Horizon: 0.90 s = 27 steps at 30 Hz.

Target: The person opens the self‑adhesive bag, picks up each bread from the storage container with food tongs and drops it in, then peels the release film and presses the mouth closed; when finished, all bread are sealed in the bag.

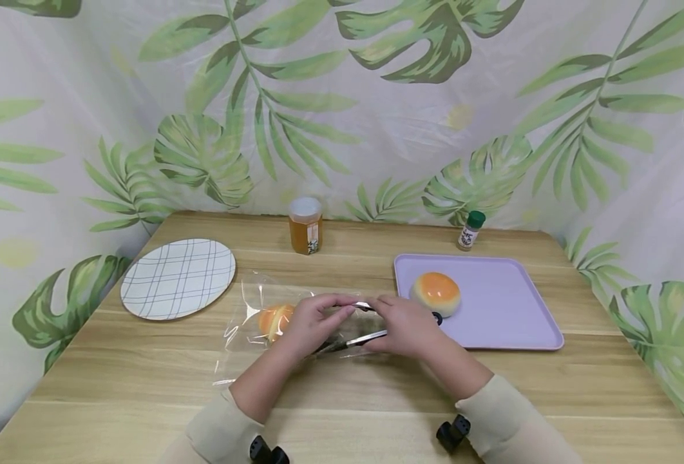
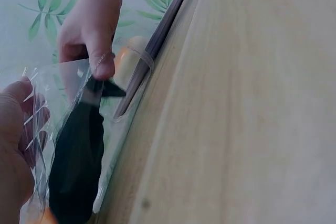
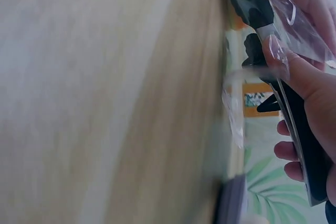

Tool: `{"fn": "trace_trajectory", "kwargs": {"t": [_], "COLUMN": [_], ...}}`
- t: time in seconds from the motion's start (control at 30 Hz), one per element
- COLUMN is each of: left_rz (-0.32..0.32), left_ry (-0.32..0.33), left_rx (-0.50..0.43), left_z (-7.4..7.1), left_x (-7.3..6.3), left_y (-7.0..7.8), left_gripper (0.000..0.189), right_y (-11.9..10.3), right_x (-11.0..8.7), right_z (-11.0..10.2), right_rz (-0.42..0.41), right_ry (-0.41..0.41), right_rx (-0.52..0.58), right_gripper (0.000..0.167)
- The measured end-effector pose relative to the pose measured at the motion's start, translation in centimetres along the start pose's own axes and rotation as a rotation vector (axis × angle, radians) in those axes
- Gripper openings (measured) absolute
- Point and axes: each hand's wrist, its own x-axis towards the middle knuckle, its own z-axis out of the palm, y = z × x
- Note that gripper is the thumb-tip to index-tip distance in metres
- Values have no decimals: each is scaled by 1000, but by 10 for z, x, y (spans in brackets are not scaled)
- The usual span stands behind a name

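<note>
My right hand (image 1: 408, 325) grips a pair of tongs (image 1: 367, 338) with dark scalloped heads and metal arms. In the right wrist view, its thumb presses near the base of one dark tong head (image 3: 251, 3). The heads reach left into a clear plastic bag (image 1: 232, 351). An orange-brown bread roll (image 1: 269, 322) lies inside the bag, toward its left end. My left hand (image 1: 315, 322) pinches the bag's open edge beside the tongs. In the left wrist view, the left fingers (image 2: 32, 124) show through clear film.
Just right of my right hand, a round bun (image 1: 437, 293) sits on the left part of a lilac tray (image 1: 498, 303). A checked plate (image 1: 178, 280) lies at the left. Along the back stand a honey-coloured jar (image 1: 305, 225) and a green-capped shaker (image 1: 471, 231).
</note>
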Motion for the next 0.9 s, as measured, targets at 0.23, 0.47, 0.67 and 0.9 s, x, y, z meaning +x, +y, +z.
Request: {"fn": "trace_trajectory", "kwargs": {"t": [0.23,0.47,0.67,0.9], "left_rz": [-90,-81,-66,-58], "left_ry": [-14,-10,3,32], "left_rx": [-2,49,41,41], "left_z": [-5,-10,-13,-15], "left_x": [2,4,6,7], "left_y": [-2,-4,-7,-8], "left_gripper": [20,21,21,19], "right_y": [20,41,59,83], "right_x": [-16,-38,-61,-88], "right_z": [-11,-27,-39,-47], "right_rz": [57,115,185,289], "right_ry": [-5,-13,-12,42], "right_rx": [-3,-18,8,63], "right_gripper": [90,90,92,97]}}
